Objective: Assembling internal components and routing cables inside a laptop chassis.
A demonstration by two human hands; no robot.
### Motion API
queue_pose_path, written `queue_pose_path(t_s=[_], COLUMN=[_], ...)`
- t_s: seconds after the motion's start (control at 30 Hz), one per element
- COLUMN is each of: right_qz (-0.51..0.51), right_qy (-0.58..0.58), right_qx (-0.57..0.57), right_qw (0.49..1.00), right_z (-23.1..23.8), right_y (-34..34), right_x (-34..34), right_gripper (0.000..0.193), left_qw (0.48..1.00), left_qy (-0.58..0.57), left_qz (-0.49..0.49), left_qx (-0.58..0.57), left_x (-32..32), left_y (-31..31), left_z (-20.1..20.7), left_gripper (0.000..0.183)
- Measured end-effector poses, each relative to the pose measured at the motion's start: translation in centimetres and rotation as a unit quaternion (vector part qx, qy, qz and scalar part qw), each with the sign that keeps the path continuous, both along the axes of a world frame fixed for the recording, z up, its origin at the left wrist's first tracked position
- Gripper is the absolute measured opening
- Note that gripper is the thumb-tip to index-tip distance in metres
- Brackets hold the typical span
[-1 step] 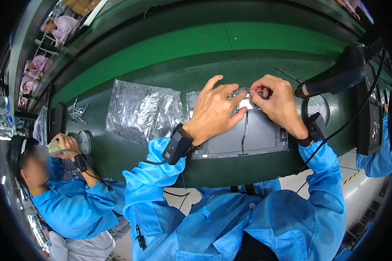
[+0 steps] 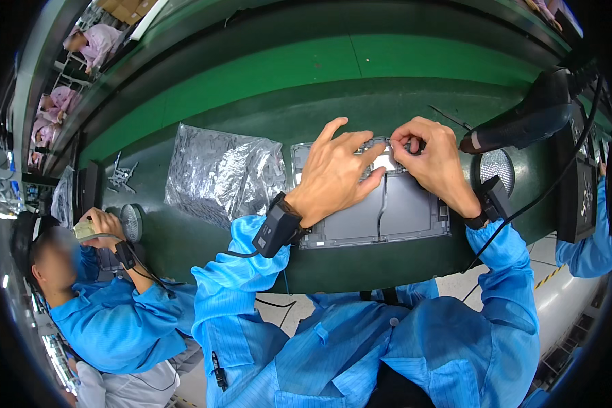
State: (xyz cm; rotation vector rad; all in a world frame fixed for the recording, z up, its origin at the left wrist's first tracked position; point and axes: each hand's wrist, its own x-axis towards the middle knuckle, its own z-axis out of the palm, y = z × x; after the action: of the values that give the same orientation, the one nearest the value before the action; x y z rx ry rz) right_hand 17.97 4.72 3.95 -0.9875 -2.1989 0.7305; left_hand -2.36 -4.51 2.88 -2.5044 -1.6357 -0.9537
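A flat grey electronic device casing (image 2: 415, 211), its inner side up, lies on the green bench in front of me. A thin dark cable runs down its middle. My left hand (image 2: 334, 170) rests over the casing's left and upper part, fingers spread, with fingertips close to the far edge. At the far edge, right of centre, the thumb and fingers of my right hand (image 2: 425, 153) are pinched together. What lies between them is too small or hidden to tell. A silvery strip (image 2: 385, 160) shows between the two hands.
Left of the casing lies a shiny clear plastic bag (image 2: 224, 173). A black tool on an arm (image 2: 523, 119) reaches in from the right, above a round dish (image 2: 496, 170). A dark thin tool (image 2: 450, 117) lies beyond. A co-worker (image 2: 109, 299) in blue sits at the left.
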Motion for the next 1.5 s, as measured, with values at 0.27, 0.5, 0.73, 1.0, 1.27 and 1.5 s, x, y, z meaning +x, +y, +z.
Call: queue_pose_path(t_s=[0.27,0.5,0.73,1.0,1.27,1.5], right_qz=[-0.007,0.007,0.004,0.011,0.045,0.071], right_qy=[0.008,-0.01,-0.035,-0.063,-0.102,-0.125], right_qx=[-0.01,-0.01,0.026,0.062,0.107,0.152], right_qw=[1.0,1.0,0.999,0.996,0.988,0.978], right_z=[0.2,0.5,0.5,0.4,1.5,1.8], right_y=[0.1,0.4,0.3,0.6,0.5,0.4], right_x=[-0.1,-0.2,-0.4,-0.4,-0.4,-0.1], right_gripper=[0.006,0.007,0.007,0.007,0.005,0.003], left_qw=[1.0,1.0,1.0,1.0,0.998,0.997], left_qy=[0.002,0.008,0.005,0.018,0.044,0.059], left_qz=[-0.001,0.0,-0.006,-0.012,-0.012,-0.015], left_qx=[0.001,0.002,0.0,-0.003,-0.035,-0.042], left_x=[-0.1,-0.1,0.0,0.0,0.0,0.2], left_y=[0.0,0.0,0.1,0.3,0.3,0.5], left_z=[-0.1,-0.1,0.1,0.0,0.5,0.7], left_gripper=[0.036,0.036,0.035,0.035,0.036,0.035])
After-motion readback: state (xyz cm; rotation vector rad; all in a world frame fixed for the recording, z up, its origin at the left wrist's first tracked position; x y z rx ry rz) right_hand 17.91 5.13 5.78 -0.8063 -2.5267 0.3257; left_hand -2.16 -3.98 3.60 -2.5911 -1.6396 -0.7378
